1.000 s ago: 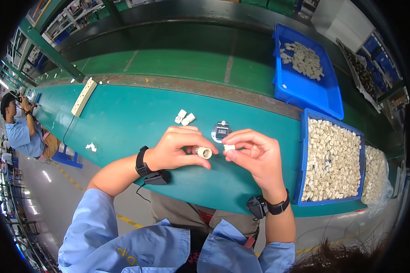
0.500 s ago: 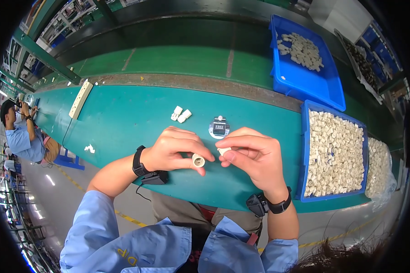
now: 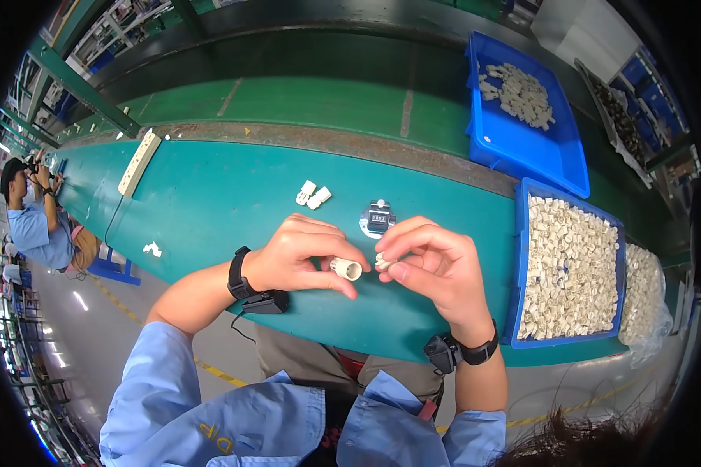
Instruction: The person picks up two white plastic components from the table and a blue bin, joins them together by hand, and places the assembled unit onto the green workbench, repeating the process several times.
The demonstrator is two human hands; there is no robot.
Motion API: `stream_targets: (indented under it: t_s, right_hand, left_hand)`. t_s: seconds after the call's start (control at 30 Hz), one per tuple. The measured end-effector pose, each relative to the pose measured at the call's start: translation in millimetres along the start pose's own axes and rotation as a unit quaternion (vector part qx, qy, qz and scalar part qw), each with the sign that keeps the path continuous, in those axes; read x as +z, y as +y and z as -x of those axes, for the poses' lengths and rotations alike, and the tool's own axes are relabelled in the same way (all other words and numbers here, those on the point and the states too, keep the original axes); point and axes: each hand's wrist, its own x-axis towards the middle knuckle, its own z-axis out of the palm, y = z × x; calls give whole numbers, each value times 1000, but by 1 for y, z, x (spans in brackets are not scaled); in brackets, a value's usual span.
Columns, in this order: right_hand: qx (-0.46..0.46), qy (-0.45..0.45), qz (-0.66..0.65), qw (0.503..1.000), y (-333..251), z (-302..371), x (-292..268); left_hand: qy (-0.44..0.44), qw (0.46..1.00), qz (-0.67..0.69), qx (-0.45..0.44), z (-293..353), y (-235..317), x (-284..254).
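Between the thumb and fingers of my left hand (image 3: 308, 255) is a cream plastic sleeve (image 3: 346, 269), its round hollow end turned to the right. My right hand (image 3: 435, 268) pinches a smaller cream plastic insert (image 3: 383, 263) just right of that opening; the two parts are apart. Beyond my hands a metal tally counter (image 3: 378, 219) stands on the green table (image 3: 234, 194). Left of the counter, a pair of cream plastic connectors (image 3: 313, 195) lies on the tabletop.
At right a blue bin (image 3: 514, 311) is full of small cream parts, with a clear bag (image 3: 645, 296) of similar parts beside it. Behind stands a blue tray (image 3: 526, 159) with cream pieces. A power strip (image 3: 139, 164) and white scraps (image 3: 153, 249) lie left. Another person (image 3: 39, 222) sits far left.
My left hand has turned the sleeve so its opening faces more to the right. The insert in my right hand has tilted and shows more of its side.
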Motion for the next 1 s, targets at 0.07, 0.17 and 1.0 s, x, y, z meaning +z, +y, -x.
stream_targets:
  t_s: [0.07,0.17,1.0]
  right_hand:
    - [21,15,-11,1000,-2,0,2]
    - [62,47,-34,996,-3,-1,4]
    - [19,35,143,989,0,-1,10]
  left_hand:
    - [4,1000,-4,-6,0,1,0]
    - [10,1000,-13,-19,1,2,0]
    - [31,998,-35,-45,6,2,5]
